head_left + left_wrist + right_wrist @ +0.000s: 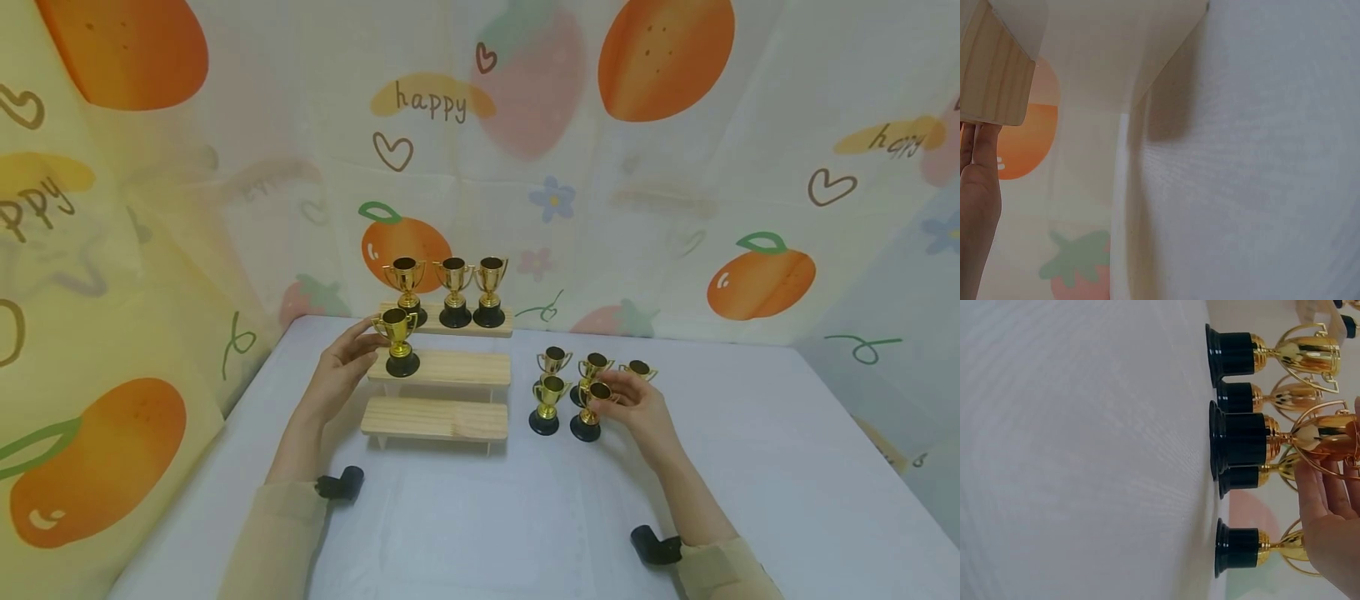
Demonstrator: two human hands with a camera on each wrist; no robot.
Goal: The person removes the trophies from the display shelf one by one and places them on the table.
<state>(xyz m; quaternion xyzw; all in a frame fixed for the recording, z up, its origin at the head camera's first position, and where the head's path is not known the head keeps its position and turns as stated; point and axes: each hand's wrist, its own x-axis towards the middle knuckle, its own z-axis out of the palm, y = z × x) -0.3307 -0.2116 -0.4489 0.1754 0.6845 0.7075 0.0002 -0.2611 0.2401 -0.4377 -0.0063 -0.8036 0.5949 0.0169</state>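
Note:
My left hand (343, 368) is at the left end of the middle wooden step, its fingers at the near-side handle of a gold trophy cup (397, 340) with a black base. That cup stands upright on the step. In the left wrist view, fingers (984, 150) show past the end of a wooden board (997, 75); the cup is out of sight there. My right hand (633, 408) holds the bowl of a front gold trophy cup (587, 421), thumb in front and fingers behind. In the right wrist view this cup's black base (1241, 444) appears level with its neighbours' bases.
Three trophies, including one (455, 292), stand on the top step (480, 327). The lowest step (435, 417) is in front. More trophies, such as this one (547, 404), crowd around the right hand on the white table (487, 517). A printed cloth (660, 200) hangs behind.

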